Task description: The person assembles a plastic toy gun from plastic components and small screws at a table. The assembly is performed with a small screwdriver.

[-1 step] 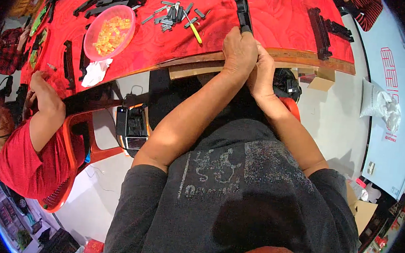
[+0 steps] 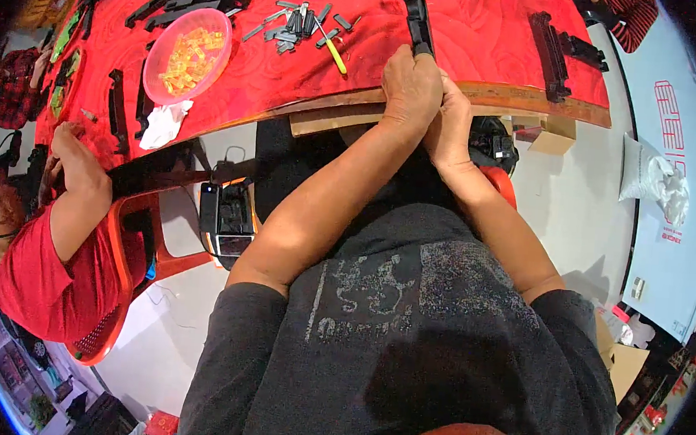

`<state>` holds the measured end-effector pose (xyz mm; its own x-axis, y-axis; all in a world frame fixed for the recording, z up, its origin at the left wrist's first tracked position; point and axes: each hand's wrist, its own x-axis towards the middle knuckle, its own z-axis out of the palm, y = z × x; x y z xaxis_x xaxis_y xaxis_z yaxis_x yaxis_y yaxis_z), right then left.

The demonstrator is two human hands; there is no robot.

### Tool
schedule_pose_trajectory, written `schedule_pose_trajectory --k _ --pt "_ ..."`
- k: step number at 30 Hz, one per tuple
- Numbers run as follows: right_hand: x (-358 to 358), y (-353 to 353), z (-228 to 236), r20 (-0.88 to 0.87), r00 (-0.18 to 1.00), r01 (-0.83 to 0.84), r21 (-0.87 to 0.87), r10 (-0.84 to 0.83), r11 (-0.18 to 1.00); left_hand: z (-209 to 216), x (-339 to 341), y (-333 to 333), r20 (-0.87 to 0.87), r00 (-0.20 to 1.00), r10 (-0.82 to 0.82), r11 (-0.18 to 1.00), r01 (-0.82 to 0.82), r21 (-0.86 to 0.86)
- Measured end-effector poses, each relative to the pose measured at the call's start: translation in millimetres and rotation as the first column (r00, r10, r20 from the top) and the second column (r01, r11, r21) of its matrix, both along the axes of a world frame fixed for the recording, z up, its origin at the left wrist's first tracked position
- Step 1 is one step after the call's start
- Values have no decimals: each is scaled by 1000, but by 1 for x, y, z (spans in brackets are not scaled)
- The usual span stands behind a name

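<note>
Gripping the near end of a long black part (image 2: 415, 17) in the left hand (image 2: 412, 83) — folded over, back upward, at the front edge of the desk (image 2: 529, 102). Resting the right hand (image 2: 454, 115) close against the left, partly covered; cannot tell its grip, or anything pinched inside.

To do this well, judging from the pose: hold both wrists steady, press evenly, avoid bending or twisting the slim length, watch for slipping at the hidden end.

Locating the part: running out beyond the left hand, away from the torso, leaning slightly left over the red cloth (image 2: 484, 40). Cannot tell about contact at the far end. Lying to the right of the yellow-handled tool (image 2: 337, 57) and small dark pieces (image 2: 299, 24) — well apart from the pink bowl (image 2: 154, 78).
</note>
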<state>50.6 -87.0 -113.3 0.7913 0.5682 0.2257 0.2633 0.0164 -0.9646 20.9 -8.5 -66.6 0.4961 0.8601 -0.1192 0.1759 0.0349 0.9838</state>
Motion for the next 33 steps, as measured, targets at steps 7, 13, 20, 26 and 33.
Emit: schedule_pose_trajectory --k 7,13,20,26,33 --pt "-6 5 -9 -352 936 40 134 10 990 -3 1 1 -114 993 -28 998 35 60" --pt "-9 3 -1 -319 948 24 70 -1 997 -9 0 5 -166 985 -52 990 72 121" --pt "-5 -7 4 -363 931 66 42 -46 997 -3 -10 -9 -100 983 -154 970 170 175" --pt "-8 -7 5 -303 952 59 66 -36 996 9 -13 -7 -153 975 -164 945 199 258" --pt "-18 -11 26 -253 967 -4 57 18 998 8 -13 -1 -168 971 -172 919 219 328"
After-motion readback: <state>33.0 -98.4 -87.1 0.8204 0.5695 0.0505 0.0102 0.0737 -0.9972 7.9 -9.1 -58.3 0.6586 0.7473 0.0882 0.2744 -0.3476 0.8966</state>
